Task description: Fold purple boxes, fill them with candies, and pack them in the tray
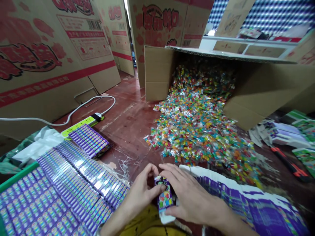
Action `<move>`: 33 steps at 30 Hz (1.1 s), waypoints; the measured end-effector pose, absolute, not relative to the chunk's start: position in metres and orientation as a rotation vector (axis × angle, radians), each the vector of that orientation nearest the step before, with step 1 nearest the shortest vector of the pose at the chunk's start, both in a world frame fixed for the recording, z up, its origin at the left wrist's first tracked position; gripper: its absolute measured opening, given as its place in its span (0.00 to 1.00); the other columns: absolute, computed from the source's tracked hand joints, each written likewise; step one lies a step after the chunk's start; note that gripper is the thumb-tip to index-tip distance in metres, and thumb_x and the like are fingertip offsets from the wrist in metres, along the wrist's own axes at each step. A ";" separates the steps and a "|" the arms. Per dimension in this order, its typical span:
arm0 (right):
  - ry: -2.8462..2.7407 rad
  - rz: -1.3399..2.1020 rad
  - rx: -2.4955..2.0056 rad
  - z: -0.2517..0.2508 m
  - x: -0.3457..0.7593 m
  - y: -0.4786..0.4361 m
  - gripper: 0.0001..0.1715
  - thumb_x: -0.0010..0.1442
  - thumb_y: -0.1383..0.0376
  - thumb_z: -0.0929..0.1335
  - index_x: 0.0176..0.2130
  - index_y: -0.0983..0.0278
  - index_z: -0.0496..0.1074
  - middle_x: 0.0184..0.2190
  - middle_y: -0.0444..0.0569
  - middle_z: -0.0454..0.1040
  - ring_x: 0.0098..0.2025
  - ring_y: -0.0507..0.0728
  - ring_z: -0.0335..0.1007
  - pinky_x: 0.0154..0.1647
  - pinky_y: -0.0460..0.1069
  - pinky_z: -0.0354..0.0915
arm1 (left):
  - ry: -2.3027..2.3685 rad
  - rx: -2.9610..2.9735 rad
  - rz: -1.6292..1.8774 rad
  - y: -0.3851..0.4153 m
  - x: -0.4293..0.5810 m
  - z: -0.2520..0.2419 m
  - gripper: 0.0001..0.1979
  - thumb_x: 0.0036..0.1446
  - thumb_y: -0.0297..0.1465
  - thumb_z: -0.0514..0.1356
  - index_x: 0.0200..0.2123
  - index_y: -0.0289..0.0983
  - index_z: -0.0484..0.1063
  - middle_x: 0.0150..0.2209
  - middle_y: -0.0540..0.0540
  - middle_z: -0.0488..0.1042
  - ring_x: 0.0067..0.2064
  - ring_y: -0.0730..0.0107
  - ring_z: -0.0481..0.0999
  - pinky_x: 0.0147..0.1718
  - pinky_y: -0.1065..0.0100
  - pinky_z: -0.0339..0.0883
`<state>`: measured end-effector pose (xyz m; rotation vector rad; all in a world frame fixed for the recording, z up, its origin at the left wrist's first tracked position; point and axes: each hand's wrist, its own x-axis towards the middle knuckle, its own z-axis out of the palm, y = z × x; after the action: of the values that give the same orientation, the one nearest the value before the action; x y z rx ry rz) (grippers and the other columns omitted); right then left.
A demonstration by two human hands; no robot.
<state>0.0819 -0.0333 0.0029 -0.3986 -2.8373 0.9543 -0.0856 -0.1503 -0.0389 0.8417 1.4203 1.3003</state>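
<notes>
A small purple candy box (164, 196) with coloured sweets printed on it sits upright between both my hands at the bottom centre. My left hand (140, 193) pinches its top left corner, fingers curled. My right hand (189, 196) wraps over its right side, fingers closed around it. Just beyond lies a big heap of small clear packets of coloured candy (197, 131), spilling out of a cardboard box (157, 72) tipped on its side.
Rows of filled purple boxes (61, 190) lie at lower left on the red floor. Flat purple box blanks (246, 203) are stacked at lower right. A green power strip (81, 124) with a white cable lies at left. Tall printed cartons (49, 52) stand behind.
</notes>
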 end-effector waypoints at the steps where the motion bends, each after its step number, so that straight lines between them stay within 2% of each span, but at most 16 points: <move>1: -2.841 0.990 -0.380 0.004 0.077 -0.025 0.54 0.43 0.56 0.80 0.63 0.59 0.59 0.64 0.55 0.63 0.64 0.67 0.59 0.63 0.59 0.60 | 1.417 0.838 1.260 -0.153 -0.091 -0.040 0.16 0.52 0.32 0.69 0.37 0.39 0.64 0.32 0.53 0.70 0.33 0.72 0.69 0.30 0.74 0.62; 3: -2.803 0.947 -0.484 0.005 0.064 -0.006 0.50 0.46 0.54 0.79 0.62 0.58 0.60 0.59 0.54 0.69 0.58 0.64 0.68 0.57 0.56 0.66 | 1.415 0.773 1.255 -0.157 -0.101 -0.043 0.18 0.52 0.34 0.69 0.41 0.39 0.65 0.34 0.52 0.71 0.34 0.70 0.71 0.31 0.73 0.63; 5: -2.689 0.670 -0.753 -0.001 0.045 0.015 0.26 0.56 0.60 0.74 0.53 0.60 0.68 0.47 0.52 0.76 0.49 0.61 0.72 0.50 0.54 0.68 | 1.437 0.677 1.313 -0.159 -0.108 -0.045 0.23 0.51 0.36 0.69 0.48 0.39 0.66 0.37 0.50 0.72 0.37 0.68 0.72 0.35 0.71 0.65; 6: -2.669 0.603 -0.800 -0.005 0.035 0.024 0.18 0.58 0.64 0.73 0.49 0.62 0.70 0.45 0.54 0.76 0.50 0.63 0.70 0.51 0.56 0.66 | 1.451 0.635 1.348 -0.160 -0.110 -0.046 0.25 0.50 0.37 0.70 0.50 0.39 0.67 0.38 0.49 0.73 0.39 0.67 0.73 0.37 0.70 0.65; 8: -2.659 0.552 -0.810 -0.015 0.019 0.039 0.09 0.57 0.69 0.72 0.41 0.62 0.73 0.40 0.53 0.77 0.49 0.64 0.69 0.51 0.57 0.64 | 1.464 0.590 1.397 -0.161 -0.114 -0.048 0.26 0.49 0.38 0.70 0.50 0.37 0.70 0.40 0.47 0.74 0.41 0.65 0.74 0.40 0.69 0.65; 10: -2.639 0.544 -0.804 -0.022 0.010 0.050 0.05 0.59 0.71 0.70 0.36 0.61 0.74 0.36 0.52 0.78 0.47 0.63 0.70 0.49 0.55 0.64 | 1.474 0.607 1.370 -0.161 -0.116 -0.050 0.23 0.50 0.39 0.69 0.48 0.35 0.73 0.40 0.45 0.76 0.41 0.64 0.74 0.39 0.69 0.65; 14: -2.518 0.564 -0.863 -0.014 0.023 0.060 0.08 0.65 0.68 0.65 0.38 0.61 0.75 0.35 0.51 0.78 0.41 0.60 0.72 0.43 0.53 0.65 | 1.546 0.703 1.320 -0.158 -0.118 -0.051 0.14 0.54 0.38 0.66 0.39 0.35 0.74 0.34 0.47 0.75 0.34 0.66 0.73 0.34 0.70 0.65; 18: -2.450 0.725 -0.840 0.013 0.049 0.057 0.09 0.67 0.62 0.65 0.41 0.59 0.76 0.36 0.46 0.80 0.34 0.56 0.75 0.39 0.50 0.67 | 1.580 0.740 1.342 -0.147 -0.112 -0.045 0.12 0.55 0.37 0.66 0.38 0.36 0.73 0.35 0.48 0.75 0.35 0.66 0.75 0.34 0.71 0.67; 21: -2.468 0.813 -0.769 0.030 0.056 0.045 0.08 0.65 0.63 0.67 0.40 0.57 0.77 0.35 0.45 0.80 0.36 0.58 0.75 0.41 0.52 0.68 | 1.506 0.753 1.353 -0.139 -0.103 -0.038 0.12 0.56 0.36 0.65 0.39 0.35 0.73 0.37 0.46 0.76 0.37 0.65 0.76 0.37 0.69 0.68; 25: -2.650 0.668 -0.582 0.037 0.051 0.027 0.09 0.65 0.67 0.66 0.38 0.58 0.78 0.35 0.47 0.79 0.41 0.59 0.72 0.45 0.54 0.66 | 1.429 0.770 1.404 -0.134 -0.091 -0.033 0.10 0.57 0.34 0.65 0.39 0.35 0.72 0.37 0.46 0.75 0.38 0.66 0.75 0.39 0.68 0.69; 28: -2.747 0.638 -0.483 0.034 0.047 0.015 0.11 0.66 0.69 0.65 0.38 0.59 0.78 0.38 0.49 0.77 0.41 0.58 0.72 0.44 0.52 0.67 | 1.383 0.812 1.412 -0.133 -0.084 -0.035 0.09 0.58 0.32 0.64 0.41 0.36 0.71 0.38 0.46 0.75 0.40 0.65 0.74 0.41 0.67 0.69; 31: -2.753 0.606 -0.465 0.033 0.049 0.006 0.16 0.68 0.70 0.62 0.48 0.60 0.75 0.40 0.52 0.77 0.44 0.59 0.72 0.46 0.53 0.68 | 1.354 0.814 1.433 -0.133 -0.078 -0.034 0.12 0.58 0.31 0.64 0.44 0.37 0.69 0.40 0.46 0.74 0.40 0.67 0.73 0.41 0.68 0.69; 33: -2.684 0.619 -0.449 0.034 0.054 0.004 0.18 0.69 0.70 0.61 0.54 0.61 0.72 0.42 0.53 0.77 0.47 0.60 0.72 0.48 0.54 0.68 | 1.346 0.795 1.468 -0.134 -0.074 -0.032 0.17 0.58 0.30 0.65 0.50 0.39 0.66 0.41 0.46 0.72 0.40 0.68 0.73 0.40 0.68 0.68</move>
<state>0.0541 0.0040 0.0343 -0.4485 -2.6843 0.6187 -0.0739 -0.1335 -0.0324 0.7954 1.3459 1.4684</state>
